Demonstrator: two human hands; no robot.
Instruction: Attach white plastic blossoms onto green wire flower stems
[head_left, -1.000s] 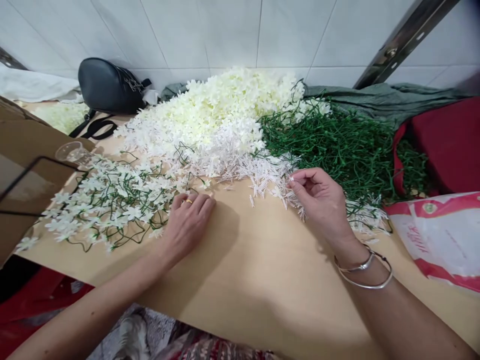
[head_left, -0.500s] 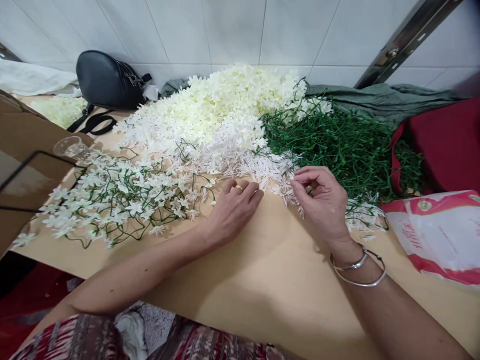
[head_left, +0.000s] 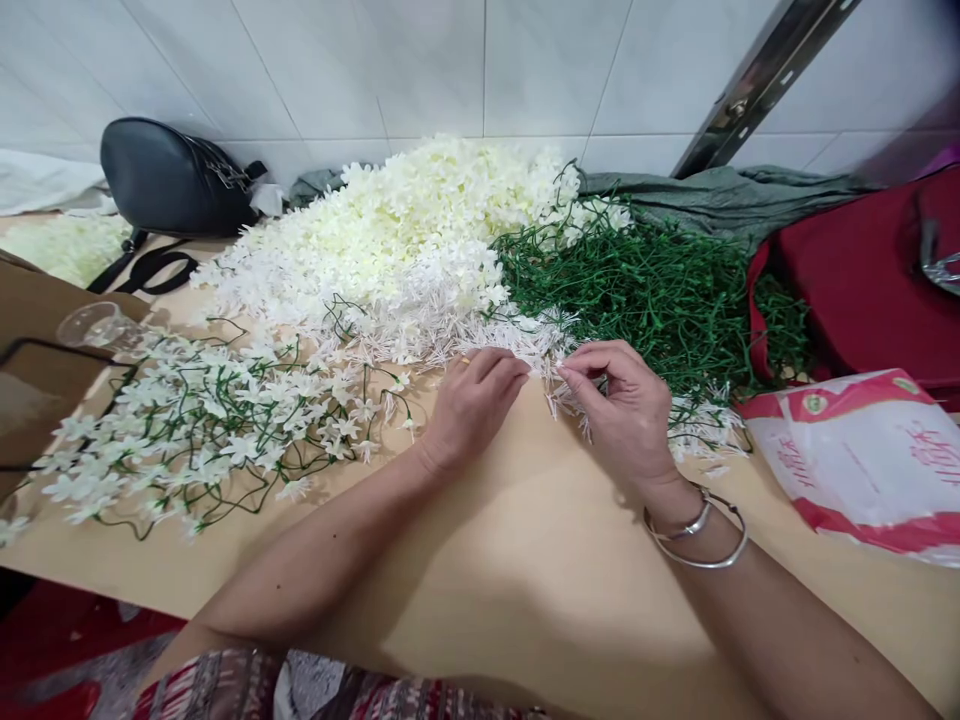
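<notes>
Head view: left hand (head_left: 471,402) palm down, fingers curled narrow, tips on the near edge of the white flower pile (head_left: 420,260); grip hidden, cannot tell if holding anything; right hand (head_left: 626,412) pinching small white flower bits at the same edge, thumb to forefinger; two bangles (head_left: 697,530) on right wrist; one green stem heap (head_left: 660,290) behind right hand; finished sprigs (head_left: 210,420) spread left on one tan board (head_left: 540,560); one black bag (head_left: 169,180), one clear cup (head_left: 97,325), one red-white sack (head_left: 862,460).

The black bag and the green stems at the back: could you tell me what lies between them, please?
In the head view, a heap of cream and white flowers fills the stretch between black bag and green stems.
</notes>
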